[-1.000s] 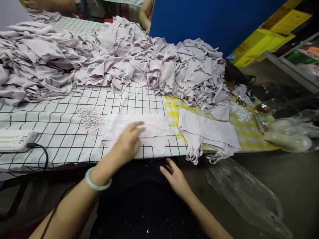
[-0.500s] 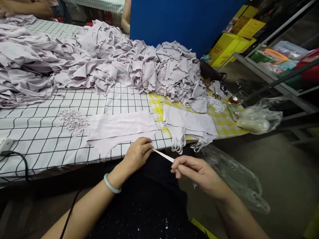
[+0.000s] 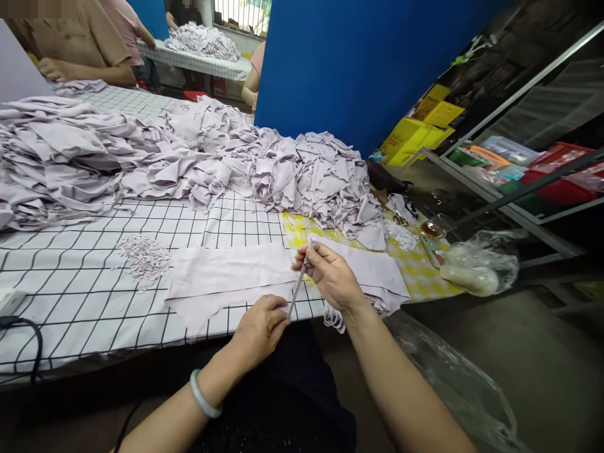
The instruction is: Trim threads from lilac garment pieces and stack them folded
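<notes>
A narrow pale lilac fabric strap [image 3: 296, 293] stretches between my two hands. My left hand [image 3: 260, 327] pinches its lower end at the table's front edge, just below a flat pale garment piece [image 3: 231, 274]. Above and to the right, my right hand [image 3: 330, 274] grips the upper end between thumb and fingers. Behind my right hand lies a folded stack of similar garments [image 3: 384, 272], partly covered by it. Thin looped straps [image 3: 334, 319] from that stack hang over the edge.
A long heap of lilac garments [image 3: 302, 170] fills the back of the checked table [image 3: 226, 220]. Tiny fabric scraps [image 3: 146, 259] lie at left. Scissors [image 3: 400, 218], a glass [image 3: 431, 229] and a plastic-wrapped roll [image 3: 469, 274] sit at right. Co-workers sit beyond the heap.
My right hand has moved up and away over the table, turning the strap from slanting down rightward to slanting up. My left hand keeps its pinch. The view has tilted upward.
</notes>
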